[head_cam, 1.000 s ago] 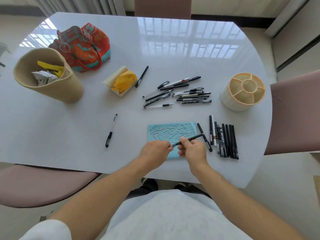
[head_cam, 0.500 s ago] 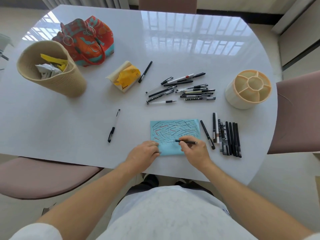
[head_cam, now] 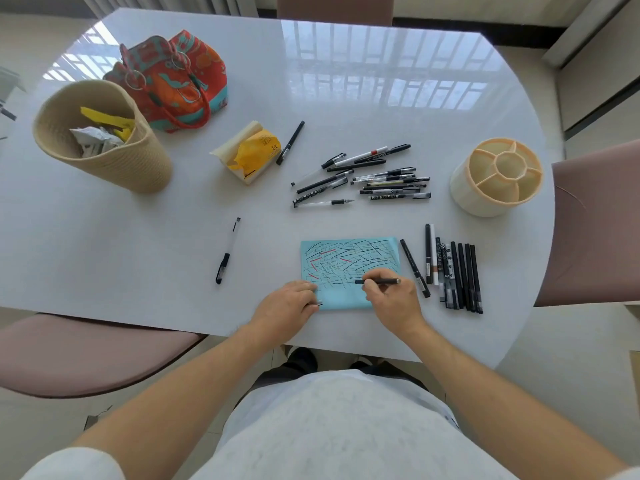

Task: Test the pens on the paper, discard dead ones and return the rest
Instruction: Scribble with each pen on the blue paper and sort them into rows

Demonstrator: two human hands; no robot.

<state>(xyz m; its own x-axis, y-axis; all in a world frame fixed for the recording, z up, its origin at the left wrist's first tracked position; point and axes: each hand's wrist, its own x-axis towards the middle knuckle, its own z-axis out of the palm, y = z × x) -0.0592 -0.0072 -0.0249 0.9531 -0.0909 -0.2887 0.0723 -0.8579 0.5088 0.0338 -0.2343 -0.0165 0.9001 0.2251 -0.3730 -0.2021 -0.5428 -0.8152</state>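
With the right hand [head_cam: 393,299] gripping a pen [head_cam: 379,281] on the paper [head_cam: 349,261] at lower centre and the left hand [head_cam: 289,304] pinching its cap [head_cam: 319,303], crowded scribbles could hide a faint stroke, misjudging it dead.

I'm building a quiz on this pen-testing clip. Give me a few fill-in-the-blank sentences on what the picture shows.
1. The right hand holds a pen with its tip on the ____ paper.
2. The left hand rests at the paper's ____ edge.
3. The compartments of the round holder are ____.
4. The woven basket stands beside a colourful ____.

Missing words: blue; left; empty; bag
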